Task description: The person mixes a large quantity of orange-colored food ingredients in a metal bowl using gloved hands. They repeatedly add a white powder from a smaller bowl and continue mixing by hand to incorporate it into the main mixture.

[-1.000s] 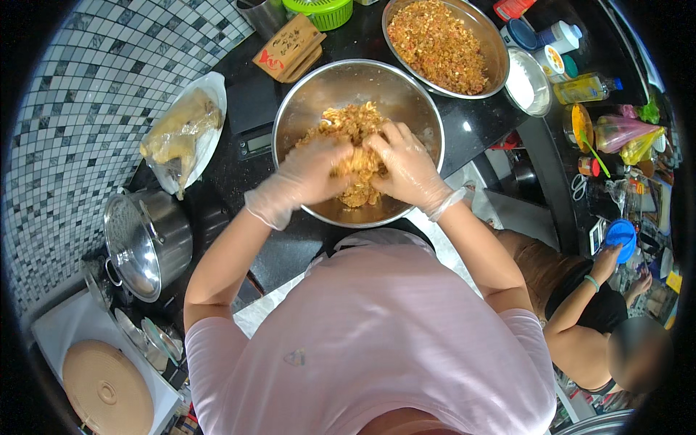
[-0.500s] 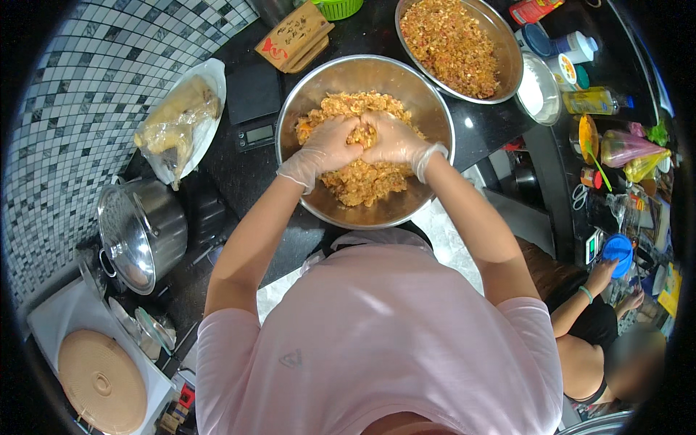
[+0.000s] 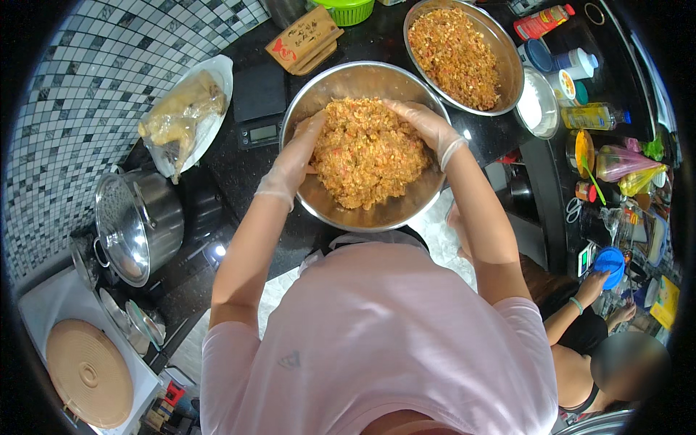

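Observation:
A large steel bowl (image 3: 351, 81) holds a heap of orange-brown chopped mixture (image 3: 371, 154) with red and pale bits. My left hand (image 3: 299, 151), in a clear plastic glove, lies along the heap's left side, inside the bowl. On the upper right, my right hand (image 3: 426, 129), gloved the same way, rests against the mixture with its fingers stretched out. Both hands cup the heap from its sides without closing on it. Some of the left fingers are hidden between the mixture and the bowl wall.
Beyond the bowl stand a second steel bowl of similar mixture (image 3: 457, 61), a wooden holder (image 3: 304, 40) and a green basket (image 3: 348, 10). To the left are a digital scale (image 3: 259, 135), a plate with wrapped poultry (image 3: 185, 109) and a lidded pot (image 3: 138, 225). Another person (image 3: 580, 341) works at right.
My hands have moved apart from the middle of the bowl to opposite sides of the mixture. The mixture is now gathered in a mound. The view has shifted slightly.

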A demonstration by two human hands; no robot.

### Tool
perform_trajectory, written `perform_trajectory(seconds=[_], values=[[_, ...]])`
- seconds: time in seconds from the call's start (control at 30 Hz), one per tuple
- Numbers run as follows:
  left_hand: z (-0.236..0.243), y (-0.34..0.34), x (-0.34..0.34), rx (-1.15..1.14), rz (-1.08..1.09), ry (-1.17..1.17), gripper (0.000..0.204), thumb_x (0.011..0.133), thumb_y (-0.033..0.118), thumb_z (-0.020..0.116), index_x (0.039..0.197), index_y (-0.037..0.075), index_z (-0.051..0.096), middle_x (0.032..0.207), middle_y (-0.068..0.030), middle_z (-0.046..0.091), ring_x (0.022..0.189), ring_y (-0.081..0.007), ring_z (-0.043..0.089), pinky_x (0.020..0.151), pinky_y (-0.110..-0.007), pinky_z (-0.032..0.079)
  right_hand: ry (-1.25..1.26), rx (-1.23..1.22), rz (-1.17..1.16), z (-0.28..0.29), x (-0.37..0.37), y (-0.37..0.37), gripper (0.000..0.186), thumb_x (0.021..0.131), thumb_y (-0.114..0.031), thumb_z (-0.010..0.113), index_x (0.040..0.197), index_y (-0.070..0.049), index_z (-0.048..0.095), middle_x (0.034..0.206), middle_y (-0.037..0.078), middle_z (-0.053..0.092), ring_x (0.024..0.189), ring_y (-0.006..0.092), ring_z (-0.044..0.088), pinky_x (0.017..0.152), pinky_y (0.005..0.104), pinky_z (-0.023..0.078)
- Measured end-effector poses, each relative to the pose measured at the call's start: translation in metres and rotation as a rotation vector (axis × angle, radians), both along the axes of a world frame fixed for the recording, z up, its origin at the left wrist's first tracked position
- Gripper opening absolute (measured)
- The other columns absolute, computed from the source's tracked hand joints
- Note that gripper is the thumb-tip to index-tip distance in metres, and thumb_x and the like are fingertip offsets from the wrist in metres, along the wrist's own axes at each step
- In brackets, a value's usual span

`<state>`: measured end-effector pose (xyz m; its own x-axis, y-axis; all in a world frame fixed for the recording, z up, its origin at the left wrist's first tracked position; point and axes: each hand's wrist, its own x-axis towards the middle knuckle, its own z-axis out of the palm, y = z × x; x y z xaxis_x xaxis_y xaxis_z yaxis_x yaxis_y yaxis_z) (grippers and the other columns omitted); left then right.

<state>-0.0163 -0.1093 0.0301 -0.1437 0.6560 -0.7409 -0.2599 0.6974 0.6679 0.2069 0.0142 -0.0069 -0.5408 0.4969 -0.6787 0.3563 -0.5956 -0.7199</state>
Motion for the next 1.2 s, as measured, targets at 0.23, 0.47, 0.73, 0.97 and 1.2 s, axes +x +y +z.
perform_trajectory(seconds=[0.23, 0.47, 0.73, 0.97, 1.2], values=[[-0.090, 0.064, -0.007, 0.085, -0.093, -0.300, 0.060, 0.094, 0.047, 0.050, 0.139, 0.007, 0.042, 0.135, -0.0092, 0.050, 0.121, -0.0203, 0.050, 0.101, -0.033, 0.042, 0.192, -0.080, 0.219, -0.024, -0.041, 0.017, 0.070, 0.076, -0.038, 0.079, 0.132, -0.006, 0.051, 0.132, 0.012, 0.055, 0.119, 0.0199, 0.052, 0.103, 0.0335, 0.040], [-0.053, 0.055, 0.008, 0.309, -0.162, -0.163, 0.056, 0.090, 0.027, 0.065, 0.136, 0.004, 0.044, 0.128, -0.0105, 0.056, 0.113, -0.0184, 0.056, 0.096, -0.031, 0.047, 0.169, 0.357, 0.141, -0.029, -0.042, 0.003, 0.084, 0.064, -0.016, 0.086, 0.134, -0.002, 0.044, 0.126, 0.011, 0.057, 0.119, 0.0233, 0.052, 0.104, 0.0335, 0.038], [0.012, 0.017, 0.001, 0.795, -0.627, 0.535, 0.058, 0.082, 0.023, 0.073, 0.129, 0.001, 0.046, 0.124, -0.0131, 0.052, 0.116, -0.0235, 0.052, 0.101, -0.034, 0.040, 0.113, 0.872, 0.345, 0.063, -0.009, -0.031, 0.079, 0.062, -0.017, 0.074, 0.131, 0.001, 0.042, 0.129, 0.022, 0.049, 0.123, 0.0361, 0.047, 0.107, 0.0380, 0.035], [-0.008, 0.011, 0.005, 0.704, -0.685, 0.680, 0.062, 0.086, 0.034, 0.066, 0.135, 0.002, 0.042, 0.134, -0.0179, 0.047, 0.123, -0.0314, 0.049, 0.103, -0.037, 0.039, -0.081, 1.018, 0.343, 0.047, 0.005, -0.050, 0.078, 0.067, -0.019, 0.073, 0.137, -0.004, 0.041, 0.134, 0.022, 0.046, 0.125, 0.0363, 0.045, 0.108, 0.0377, 0.035], [-0.051, 0.026, -0.003, 0.409, -0.690, 0.870, 0.063, 0.092, 0.041, 0.053, 0.144, 0.010, 0.034, 0.139, -0.0219, 0.046, 0.124, -0.0360, 0.049, 0.103, -0.040, 0.038, -0.231, 1.091, 0.125, 0.029, 0.005, -0.068, 0.035, 0.078, -0.023, 0.069, 0.110, -0.008, 0.065, 0.116, 0.014, 0.061, 0.105, 0.0334, 0.060, 0.092, 0.0399, 0.047]])
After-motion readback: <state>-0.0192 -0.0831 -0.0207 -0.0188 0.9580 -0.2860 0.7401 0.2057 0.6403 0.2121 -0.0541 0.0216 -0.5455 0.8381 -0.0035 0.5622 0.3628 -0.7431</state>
